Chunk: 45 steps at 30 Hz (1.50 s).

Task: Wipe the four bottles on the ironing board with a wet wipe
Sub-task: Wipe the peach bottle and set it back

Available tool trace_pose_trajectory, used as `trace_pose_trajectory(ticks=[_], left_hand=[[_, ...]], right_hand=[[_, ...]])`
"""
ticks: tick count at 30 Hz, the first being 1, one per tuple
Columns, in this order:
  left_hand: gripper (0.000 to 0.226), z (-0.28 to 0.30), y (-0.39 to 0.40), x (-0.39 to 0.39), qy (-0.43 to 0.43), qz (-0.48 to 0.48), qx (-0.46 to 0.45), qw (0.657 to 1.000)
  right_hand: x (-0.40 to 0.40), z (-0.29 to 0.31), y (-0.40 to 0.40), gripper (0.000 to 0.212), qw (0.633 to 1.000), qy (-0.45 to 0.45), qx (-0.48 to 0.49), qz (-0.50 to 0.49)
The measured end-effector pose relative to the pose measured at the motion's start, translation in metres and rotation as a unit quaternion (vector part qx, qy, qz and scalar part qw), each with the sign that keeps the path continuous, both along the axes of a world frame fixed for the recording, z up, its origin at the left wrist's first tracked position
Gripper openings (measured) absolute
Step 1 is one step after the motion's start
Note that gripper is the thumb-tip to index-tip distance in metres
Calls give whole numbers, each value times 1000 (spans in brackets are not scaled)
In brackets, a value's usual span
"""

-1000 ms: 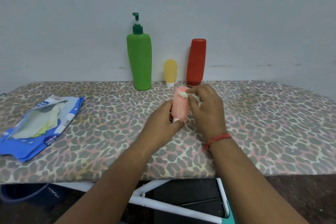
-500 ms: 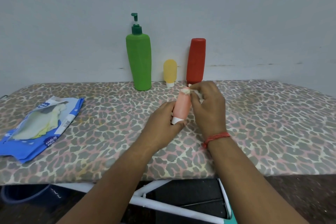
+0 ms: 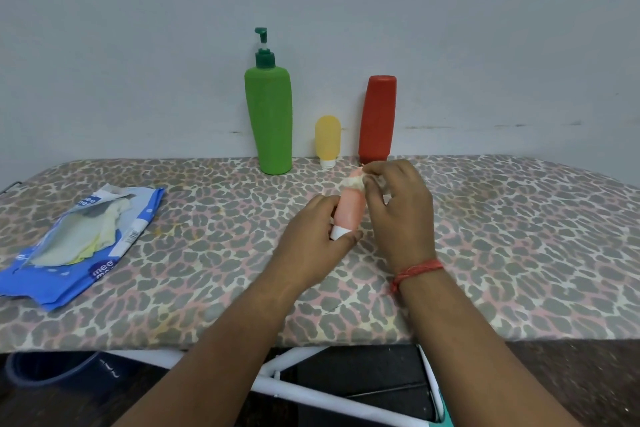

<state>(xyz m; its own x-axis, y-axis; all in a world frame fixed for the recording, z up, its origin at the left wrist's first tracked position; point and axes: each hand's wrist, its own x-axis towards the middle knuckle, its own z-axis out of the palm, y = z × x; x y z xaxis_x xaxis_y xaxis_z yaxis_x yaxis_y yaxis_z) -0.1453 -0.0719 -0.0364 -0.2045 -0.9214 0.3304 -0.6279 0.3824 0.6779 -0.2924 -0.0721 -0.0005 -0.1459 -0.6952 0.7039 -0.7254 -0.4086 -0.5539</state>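
From the head view, at the centre of the frame, the left hand (image 3: 313,239) grips the lower end of the small pink bottle (image 3: 349,211), thumb and fingers curled round it just above its white cap (image 3: 337,231), which points down toward the ironing board (image 3: 519,236). The right hand (image 3: 398,211) pinches a wet wipe (image 3: 355,182) bunched over the bottle's upper end, so both hands are closed on something.

The bottle is held just above the board, tilted, with its top leaning toward the upper right. Behind it, along the wall in the upper middle of the frame, stand the green pump bottle (image 3: 270,121), the small yellow bottle (image 3: 327,140) and the red bottle (image 3: 377,118).

The likeliest slip seems to be the pink bottle sliding out of the left hand's hold (a damp plastic body held only near the cap). A hard rub at the top could also twist it loose. The right hand's knuckles sit near the base of the red bottle, so a wide stroke could knock that one over. The wipe could bunch up and leave parts of the bottle untouched. The blue wipe packet (image 3: 79,243) lies open at the left, and its wipes may dry out.
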Motion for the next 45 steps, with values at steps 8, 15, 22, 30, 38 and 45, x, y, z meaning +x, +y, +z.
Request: trace_pose_trajectory(ticks=[8,15,22,30,38,45], left_hand=[[32,2,-1,3,70,25,33,997],[35,1,0,2,46,18,25,998],[29,3,1,1,50,7,17,999],[34,2,2,-1,6,2,-15,1000],[19,3,1,0,11,23,-7,1000],[29,3,3,0,-1,14,-17,1000]], right_hand=[[-5,-8,6,7,994,19,18,102],[0,-4,5,16,996,-13,11,84],[5,-5,7,14,994,79,33,65],[7,2,4,36,996,60,36,59],[8,-6,15,8,984,143,41,102],[10,3,0,12,997,47,23,58]])
